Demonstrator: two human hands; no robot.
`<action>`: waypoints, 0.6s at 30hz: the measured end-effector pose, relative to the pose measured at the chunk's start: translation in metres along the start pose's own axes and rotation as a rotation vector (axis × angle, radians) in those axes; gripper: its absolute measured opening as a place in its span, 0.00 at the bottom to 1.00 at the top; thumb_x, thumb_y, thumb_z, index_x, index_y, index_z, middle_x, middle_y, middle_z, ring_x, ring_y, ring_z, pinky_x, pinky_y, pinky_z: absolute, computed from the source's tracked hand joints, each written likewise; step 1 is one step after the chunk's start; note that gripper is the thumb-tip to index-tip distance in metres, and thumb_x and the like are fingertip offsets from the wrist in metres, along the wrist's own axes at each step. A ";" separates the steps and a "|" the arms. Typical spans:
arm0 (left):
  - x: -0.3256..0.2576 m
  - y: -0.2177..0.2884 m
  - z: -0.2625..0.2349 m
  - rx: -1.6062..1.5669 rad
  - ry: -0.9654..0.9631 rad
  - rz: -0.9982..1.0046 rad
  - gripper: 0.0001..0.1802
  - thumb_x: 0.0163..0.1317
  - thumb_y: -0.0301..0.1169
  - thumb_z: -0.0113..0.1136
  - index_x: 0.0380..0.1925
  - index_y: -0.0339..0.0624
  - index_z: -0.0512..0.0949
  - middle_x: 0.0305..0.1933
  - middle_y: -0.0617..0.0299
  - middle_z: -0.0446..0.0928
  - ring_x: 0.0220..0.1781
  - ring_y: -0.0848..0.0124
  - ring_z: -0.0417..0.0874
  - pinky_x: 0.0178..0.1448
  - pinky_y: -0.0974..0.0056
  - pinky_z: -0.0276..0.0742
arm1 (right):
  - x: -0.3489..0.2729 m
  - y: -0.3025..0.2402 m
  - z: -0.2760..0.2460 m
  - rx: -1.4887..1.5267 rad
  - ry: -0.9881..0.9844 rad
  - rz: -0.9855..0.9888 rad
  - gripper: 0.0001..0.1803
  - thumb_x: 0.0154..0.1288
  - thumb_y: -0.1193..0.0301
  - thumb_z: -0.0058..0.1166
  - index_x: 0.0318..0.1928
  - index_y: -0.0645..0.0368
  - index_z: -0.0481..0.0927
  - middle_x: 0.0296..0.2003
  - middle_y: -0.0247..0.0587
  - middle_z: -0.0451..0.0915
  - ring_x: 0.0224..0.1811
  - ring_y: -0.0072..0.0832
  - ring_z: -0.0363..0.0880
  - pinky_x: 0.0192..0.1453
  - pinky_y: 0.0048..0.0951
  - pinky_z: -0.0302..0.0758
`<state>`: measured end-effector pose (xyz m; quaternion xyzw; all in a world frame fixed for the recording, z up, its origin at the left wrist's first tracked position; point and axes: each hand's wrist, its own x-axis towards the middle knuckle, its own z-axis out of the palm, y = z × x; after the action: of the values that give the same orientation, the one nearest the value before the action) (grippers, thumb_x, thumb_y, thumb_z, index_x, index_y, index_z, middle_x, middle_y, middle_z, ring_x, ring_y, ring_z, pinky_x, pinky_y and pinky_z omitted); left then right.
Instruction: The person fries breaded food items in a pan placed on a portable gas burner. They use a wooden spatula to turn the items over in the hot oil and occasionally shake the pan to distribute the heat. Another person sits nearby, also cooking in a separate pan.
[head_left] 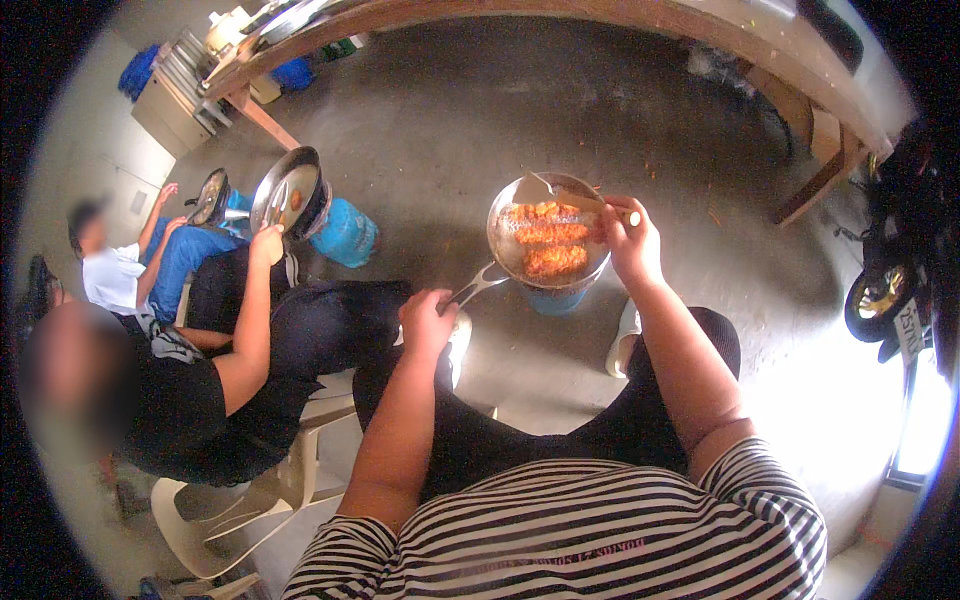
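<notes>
Low over the concrete floor, at about 12 o'clock from the seated person:
Frying pan [548,240]: a round metal pan on a small blue gas canister [553,297], its handle running out toward 8 o'clock.
Food [549,240]: three orange, crumbed pieces lying side by side across the pan, touching one another.
Left hand [428,322]: closed around the end of the pan's handle, at 8 o'clock from the pan.
Right hand [630,238]: at 3 o'clock from the pan, fingers closed on the handle of a metal spatula [568,192].
Spatula: its blade reaches over the far rim of the pan, near the topmost piece of food; whether it touches the food cannot be told.
Person's body: striped shirt [590,530] at 6 o'clock, dark trousers, knees spread to either side of the canister.
Neighbour: another person in dark clothes sits at 9 o'clock on a pale plastic chair [240,500], one hand [266,243] raised to a second pan [288,190].
Second pan: tilted, on another blue gas canister [346,232], well apart from the first pan, toward 10 o'clock.
Third person: in a white top and blue trousers, seated farther off at 10 o'clock, beside a dark pan [210,197].
Far side: a long wooden surface [560,15] curves across 12 o'clock.
Right edge: a motorbike [895,270] at 3 o'clock.
</notes>
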<state>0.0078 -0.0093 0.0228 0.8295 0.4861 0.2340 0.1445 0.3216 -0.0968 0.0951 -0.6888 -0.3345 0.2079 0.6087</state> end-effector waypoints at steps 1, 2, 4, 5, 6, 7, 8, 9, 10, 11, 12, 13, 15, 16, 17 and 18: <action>0.000 0.002 -0.002 -0.015 -0.023 -0.027 0.11 0.45 0.31 0.66 0.31 0.45 0.81 0.32 0.60 0.80 0.38 0.60 0.80 0.45 0.57 0.72 | 0.000 0.001 -0.003 -0.072 -0.013 -0.044 0.12 0.64 0.67 0.52 0.43 0.61 0.75 0.31 0.45 0.82 0.29 0.26 0.82 0.36 0.26 0.77; 0.001 0.004 -0.003 -0.031 -0.045 -0.053 0.11 0.45 0.31 0.66 0.31 0.45 0.81 0.32 0.60 0.80 0.38 0.60 0.80 0.45 0.56 0.72 | 0.000 0.003 -0.003 -0.068 -0.044 -0.034 0.12 0.64 0.67 0.52 0.43 0.62 0.75 0.31 0.45 0.82 0.29 0.25 0.82 0.35 0.26 0.77; 0.001 0.006 -0.004 -0.031 -0.062 -0.071 0.10 0.45 0.31 0.66 0.31 0.45 0.81 0.31 0.60 0.80 0.38 0.60 0.80 0.45 0.56 0.71 | -0.005 0.003 0.000 -0.061 -0.106 -0.008 0.11 0.64 0.68 0.52 0.43 0.62 0.74 0.31 0.45 0.82 0.29 0.25 0.82 0.35 0.26 0.77; 0.001 0.005 -0.003 -0.015 -0.056 -0.064 0.10 0.46 0.31 0.66 0.31 0.46 0.81 0.31 0.60 0.80 0.38 0.60 0.80 0.45 0.56 0.71 | -0.014 -0.006 0.003 -0.019 -0.121 -0.007 0.11 0.63 0.69 0.53 0.43 0.62 0.75 0.30 0.45 0.82 0.28 0.24 0.82 0.34 0.27 0.78; 0.000 0.005 -0.002 0.000 -0.050 -0.055 0.10 0.46 0.31 0.65 0.32 0.46 0.82 0.31 0.60 0.80 0.37 0.60 0.80 0.45 0.55 0.71 | -0.016 0.001 0.008 0.009 -0.148 0.038 0.11 0.62 0.69 0.54 0.43 0.61 0.75 0.30 0.45 0.82 0.29 0.24 0.82 0.33 0.28 0.78; 0.000 0.004 -0.001 0.003 -0.044 -0.037 0.10 0.46 0.31 0.65 0.32 0.46 0.82 0.31 0.60 0.80 0.37 0.60 0.80 0.44 0.55 0.71 | -0.022 -0.001 0.013 -0.068 -0.156 -0.050 0.11 0.62 0.69 0.54 0.43 0.60 0.75 0.30 0.47 0.82 0.30 0.28 0.83 0.34 0.29 0.78; 0.000 0.003 0.000 0.005 -0.037 -0.018 0.11 0.46 0.31 0.65 0.32 0.46 0.81 0.31 0.60 0.80 0.37 0.60 0.80 0.44 0.55 0.71 | -0.028 -0.002 0.017 -0.144 -0.164 -0.138 0.11 0.62 0.69 0.55 0.44 0.59 0.75 0.30 0.48 0.82 0.31 0.32 0.84 0.36 0.30 0.78; 0.001 0.002 0.001 0.007 -0.031 0.001 0.11 0.46 0.31 0.65 0.32 0.46 0.81 0.31 0.60 0.80 0.37 0.60 0.80 0.44 0.55 0.71 | -0.030 0.003 0.023 -0.293 -0.170 -0.144 0.12 0.61 0.68 0.55 0.44 0.58 0.75 0.32 0.51 0.81 0.36 0.43 0.83 0.39 0.35 0.78; 0.001 0.002 0.001 -0.001 -0.040 -0.003 0.11 0.46 0.32 0.65 0.33 0.46 0.81 0.31 0.59 0.80 0.37 0.60 0.80 0.44 0.55 0.71 | -0.036 -0.004 0.026 -0.248 -0.179 -0.129 0.12 0.60 0.68 0.56 0.43 0.57 0.75 0.33 0.52 0.81 0.38 0.49 0.81 0.42 0.38 0.76; 0.001 0.001 0.001 -0.010 -0.049 -0.007 0.11 0.46 0.32 0.65 0.33 0.46 0.81 0.32 0.59 0.80 0.37 0.59 0.80 0.44 0.55 0.71 | -0.034 0.005 0.029 -0.224 -0.189 -0.151 0.12 0.60 0.69 0.56 0.43 0.57 0.75 0.33 0.53 0.81 0.38 0.49 0.81 0.42 0.39 0.76; 0.002 0.001 0.002 -0.019 -0.058 -0.010 0.11 0.46 0.32 0.65 0.33 0.47 0.81 0.32 0.59 0.80 0.37 0.59 0.80 0.44 0.55 0.71 | -0.033 0.012 0.031 -0.200 -0.197 -0.173 0.12 0.60 0.69 0.57 0.43 0.57 0.75 0.33 0.53 0.81 0.38 0.48 0.81 0.41 0.39 0.76; 0.001 0.000 0.002 -0.013 -0.059 -0.011 0.12 0.47 0.32 0.65 0.34 0.46 0.81 0.33 0.59 0.80 0.37 0.59 0.80 0.44 0.55 0.71 | -0.033 0.011 0.031 -0.194 -0.193 -0.179 0.12 0.60 0.69 0.57 0.43 0.57 0.75 0.33 0.53 0.81 0.38 0.48 0.81 0.41 0.39 0.76; -0.001 -0.002 0.002 -0.002 -0.060 -0.012 0.12 0.47 0.32 0.65 0.35 0.46 0.81 0.34 0.58 0.80 0.37 0.59 0.80 0.45 0.55 0.71 | -0.034 0.009 0.031 -0.182 -0.184 -0.192 0.12 0.60 0.69 0.57 0.43 0.57 0.75 0.34 0.53 0.80 0.38 0.49 0.80 0.41 0.39 0.76; -0.002 -0.001 0.001 -0.013 -0.066 -0.026 0.12 0.47 0.32 0.65 0.35 0.46 0.81 0.35 0.58 0.80 0.37 0.59 0.81 0.45 0.55 0.72 | -0.035 0.005 0.031 -0.172 -0.195 -0.169 0.12 0.60 0.70 0.57 0.44 0.57 0.74 0.34 0.53 0.80 0.38 0.49 0.80 0.41 0.39 0.76; -0.003 -0.001 0.000 -0.024 -0.072 -0.039 0.13 0.47 0.32 0.65 0.35 0.46 0.81 0.35 0.58 0.79 0.37 0.59 0.81 0.45 0.55 0.72 | -0.037 -0.001 0.030 -0.161 -0.206 -0.146 0.12 0.60 0.70 0.56 0.44 0.57 0.74 0.33 0.53 0.80 0.38 0.49 0.80 0.41 0.39 0.76; -0.003 -0.001 -0.002 -0.036 -0.078 -0.054 0.13 0.47 0.31 0.65 0.35 0.46 0.80 0.35 0.58 0.79 0.37 0.59 0.81 0.45 0.55 0.72 | -0.038 -0.005 0.031 -0.151 -0.218 -0.123 0.12 0.60 0.70 0.56 0.44 0.57 0.74 0.33 0.53 0.80 0.38 0.49 0.80 0.41 0.39 0.76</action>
<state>0.0048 -0.0120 0.0232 0.8219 0.4980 0.2061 0.1843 0.2730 -0.1023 0.0898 -0.6840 -0.4549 0.2182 0.5268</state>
